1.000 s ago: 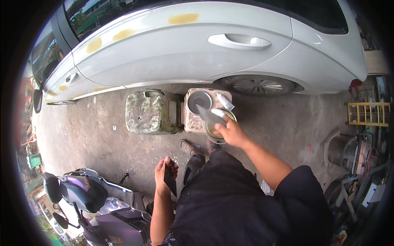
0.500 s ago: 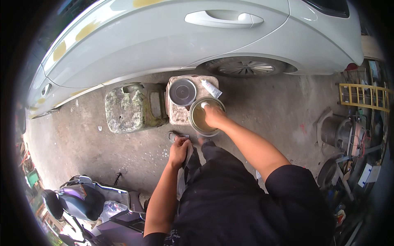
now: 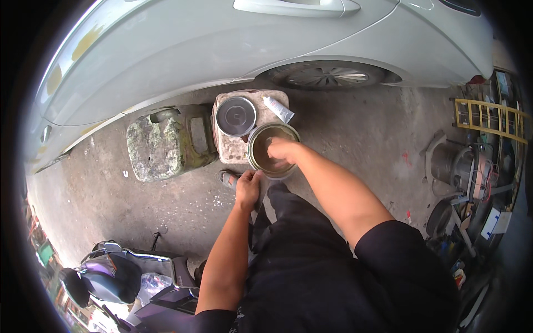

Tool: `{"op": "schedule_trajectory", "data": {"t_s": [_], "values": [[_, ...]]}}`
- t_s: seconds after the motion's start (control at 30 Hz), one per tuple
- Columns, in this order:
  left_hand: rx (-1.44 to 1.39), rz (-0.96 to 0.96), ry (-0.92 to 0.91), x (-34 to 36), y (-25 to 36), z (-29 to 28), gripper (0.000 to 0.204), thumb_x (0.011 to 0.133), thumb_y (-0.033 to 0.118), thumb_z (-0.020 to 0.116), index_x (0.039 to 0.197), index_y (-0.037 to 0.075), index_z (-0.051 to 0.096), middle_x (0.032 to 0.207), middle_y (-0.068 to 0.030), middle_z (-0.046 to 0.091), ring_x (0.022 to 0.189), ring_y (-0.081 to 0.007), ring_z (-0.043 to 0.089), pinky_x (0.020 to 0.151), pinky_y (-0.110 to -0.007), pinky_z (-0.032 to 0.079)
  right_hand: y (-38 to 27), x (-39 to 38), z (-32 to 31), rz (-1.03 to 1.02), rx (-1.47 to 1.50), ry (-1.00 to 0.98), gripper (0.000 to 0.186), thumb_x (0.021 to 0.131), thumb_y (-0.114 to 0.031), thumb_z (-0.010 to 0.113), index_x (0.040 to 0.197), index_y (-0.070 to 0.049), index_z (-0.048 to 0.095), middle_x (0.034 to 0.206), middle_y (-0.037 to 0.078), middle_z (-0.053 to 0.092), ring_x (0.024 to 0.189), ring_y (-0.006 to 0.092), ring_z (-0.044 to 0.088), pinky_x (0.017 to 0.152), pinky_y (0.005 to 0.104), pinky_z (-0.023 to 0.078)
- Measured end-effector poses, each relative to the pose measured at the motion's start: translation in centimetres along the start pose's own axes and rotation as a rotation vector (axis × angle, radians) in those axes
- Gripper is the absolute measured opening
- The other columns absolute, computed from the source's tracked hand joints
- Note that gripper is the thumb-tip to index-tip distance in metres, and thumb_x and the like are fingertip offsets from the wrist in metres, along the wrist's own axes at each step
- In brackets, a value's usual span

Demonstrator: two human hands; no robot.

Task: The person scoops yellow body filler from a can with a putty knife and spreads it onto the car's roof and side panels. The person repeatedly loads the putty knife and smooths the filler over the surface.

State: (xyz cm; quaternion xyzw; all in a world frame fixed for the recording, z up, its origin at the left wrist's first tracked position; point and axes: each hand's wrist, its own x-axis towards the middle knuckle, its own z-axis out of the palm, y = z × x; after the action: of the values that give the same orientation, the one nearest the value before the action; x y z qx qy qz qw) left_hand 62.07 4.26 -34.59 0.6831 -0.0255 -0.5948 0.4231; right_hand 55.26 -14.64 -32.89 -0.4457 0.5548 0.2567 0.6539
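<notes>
Concrete floor (image 3: 105, 194) stretched below a white car (image 3: 183, 55) across the top of the frame. At lower left stood a scooter (image 3: 114, 275); left of centre sat a mossy block (image 3: 158, 144). Beside it, a pale stained surface (image 3: 230, 152) carried a round grey lid (image 3: 236, 116).

Just below centre, the left hand (image 3: 247, 190) was near the tin's lower rim — contact could not be told — its fingers curled and pinching what looked like a thin flat piece (image 3: 260, 198), seen nearly edge-on. The open tin (image 3: 250, 155) was at centre, overlapping the surface's lower right corner, with the right hand (image 3: 283, 151) reaching inside. Those fingers were partly hidden; whether they gripped anything could not be told. The step in hand seemed to be working inside the tin — the next move called for clearing its rim.

Above lay a white tube (image 3: 279, 110); far right, a yellow ladder (image 3: 491, 118).
</notes>
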Motion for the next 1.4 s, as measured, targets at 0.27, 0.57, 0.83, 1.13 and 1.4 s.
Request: {"op": "schedule_trajectory", "data": {"t_s": [0.27,0.57,0.83,1.13,1.4], "values": [[0.223,0.050,0.060,-0.7,1.9,0.1,0.024,0.094,0.024,0.063,0.093,0.000,0.065,0.078,-0.0013,0.062,0.071,-0.0085,0.052,0.064,-0.026,0.045,0.7,1.0,-1.2,0.121,0.505,-0.145,0.034,0.083,0.002,0.056,0.116,-0.005,0.054,0.122,0.012,0.048,0.108,0.0305,0.053,0.080,0.0489,0.058],[0.388,0.064,0.082,-1.2,3.1,0.0,0.027,0.093,0.027,0.064,0.094,0.000,0.065,0.080,-0.0045,0.065,0.075,-0.0106,0.055,0.069,-0.028,0.046,0.6,0.8,0.4,-0.003,0.647,-0.110,0.029,0.080,0.003,0.057,0.108,-0.006,0.053,0.110,0.010,0.047,0.102,0.0280,0.051,0.077,0.0481,0.058],[0.339,0.123,0.042,1.3,-0.7,-0.9,0.029,0.095,0.027,0.060,0.095,-0.001,0.065,0.082,-0.0122,0.066,0.073,-0.0176,0.061,0.070,-0.031,0.049,1.6,0.2,-2.5,-0.069,0.463,-0.251,0.020,0.080,-0.001,0.060,0.099,-0.007,0.057,0.101,0.009,0.055,0.095,0.0267,0.056,0.069,0.0431,0.058],[0.344,0.011,-0.022,-1.6,1.0,-1.8,0.046,0.098,0.039,0.051,0.100,-0.005,0.067,0.093,-0.0171,0.067,0.087,-0.0216,0.061,0.082,-0.035,0.047,4.5,-6.5,-7.9,-0.321,0.430,-0.258,0.049,0.082,-0.001,0.052,0.131,-0.010,0.051,0.119,0.010,0.059,0.104,0.0226,0.059,0.072,0.0377,0.055],[0.120,-0.116,-0.175,-9.2,5.5,-3.6,0.061,0.098,0.057,0.042,0.121,0.002,0.053,0.096,-0.0111,0.063,0.072,-0.0163,0.057,0.059,-0.028,0.045,6.7,-13.4,-7.9,-0.466,0.448,-0.110,0.054,0.088,0.001,0.051,0.139,-0.012,0.044,0.126,0.009,0.055,0.111,0.0215,0.055,0.076,0.0383,0.057]]}}
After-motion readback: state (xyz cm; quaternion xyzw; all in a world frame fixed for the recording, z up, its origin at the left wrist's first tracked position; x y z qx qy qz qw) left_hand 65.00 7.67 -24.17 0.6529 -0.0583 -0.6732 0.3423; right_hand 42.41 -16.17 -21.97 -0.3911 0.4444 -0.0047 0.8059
